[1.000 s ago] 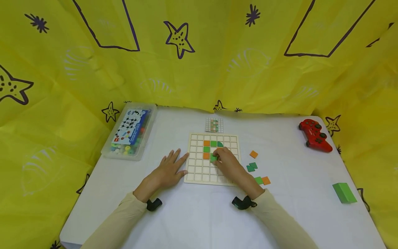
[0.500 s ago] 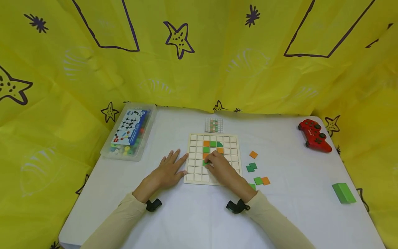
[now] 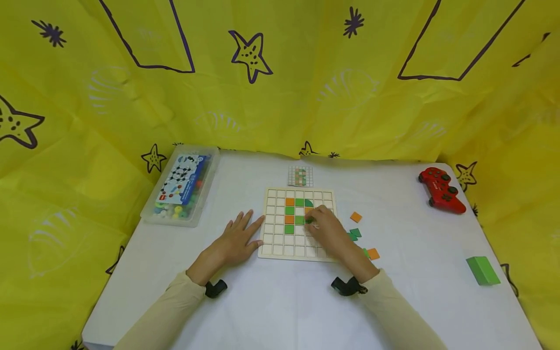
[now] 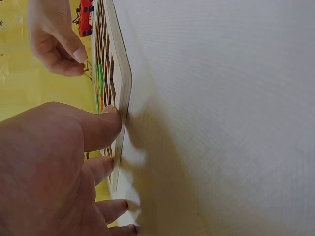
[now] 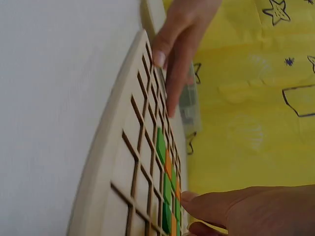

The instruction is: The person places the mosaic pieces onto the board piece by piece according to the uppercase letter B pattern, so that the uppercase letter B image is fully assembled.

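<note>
A yellow curtain [image 3: 288, 112] printed with dark-outlined stars [image 3: 251, 56] surrounds your white table [image 3: 280, 311] at the back and both sides.

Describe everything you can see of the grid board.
The grid board is pale and wood-like, lying flat on the white table, with thin raised strips forming square cells. Green and orange tiles sit in some. The left hand touches its left edge; the right hand is over its right side, contact unclear.
</note>
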Available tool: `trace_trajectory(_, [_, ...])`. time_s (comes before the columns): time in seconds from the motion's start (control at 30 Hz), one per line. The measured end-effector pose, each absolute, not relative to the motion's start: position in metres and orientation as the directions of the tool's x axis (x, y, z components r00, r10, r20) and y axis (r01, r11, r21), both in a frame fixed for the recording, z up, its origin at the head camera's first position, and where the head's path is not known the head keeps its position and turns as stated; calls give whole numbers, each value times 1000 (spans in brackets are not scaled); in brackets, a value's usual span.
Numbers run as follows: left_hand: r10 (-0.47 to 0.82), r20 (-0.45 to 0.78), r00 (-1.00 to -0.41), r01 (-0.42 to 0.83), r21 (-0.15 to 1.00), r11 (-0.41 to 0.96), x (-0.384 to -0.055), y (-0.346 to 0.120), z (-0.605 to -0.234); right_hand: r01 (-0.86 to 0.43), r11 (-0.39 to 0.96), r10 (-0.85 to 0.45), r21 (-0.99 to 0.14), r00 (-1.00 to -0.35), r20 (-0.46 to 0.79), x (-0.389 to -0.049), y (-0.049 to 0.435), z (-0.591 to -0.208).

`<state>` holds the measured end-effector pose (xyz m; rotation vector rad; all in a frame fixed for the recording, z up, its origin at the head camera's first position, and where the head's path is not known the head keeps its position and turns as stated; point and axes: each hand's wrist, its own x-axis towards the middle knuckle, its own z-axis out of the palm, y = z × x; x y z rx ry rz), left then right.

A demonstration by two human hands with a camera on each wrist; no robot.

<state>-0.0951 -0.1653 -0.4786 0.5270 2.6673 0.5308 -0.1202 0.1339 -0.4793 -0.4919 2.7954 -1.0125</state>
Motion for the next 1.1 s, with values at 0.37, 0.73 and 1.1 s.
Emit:
trace_trajectory(0.37, [423, -275, -863, 291, 412, 863, -95, -166, -479, 54, 788, -74, -614, -981, -181, -138, 228, -473])
trace_trajectory(0.73, [425, -276, -862, 291, 417, 861, -96, -166, -482, 118, 784, -50, -610, -966, -252, -137, 239, -477])
trace_trajectory(1.1, [422, -290, -859, 285, 415, 864, -97, -165, -482, 26, 770, -123, -638, -974, -188, -142, 237, -487])
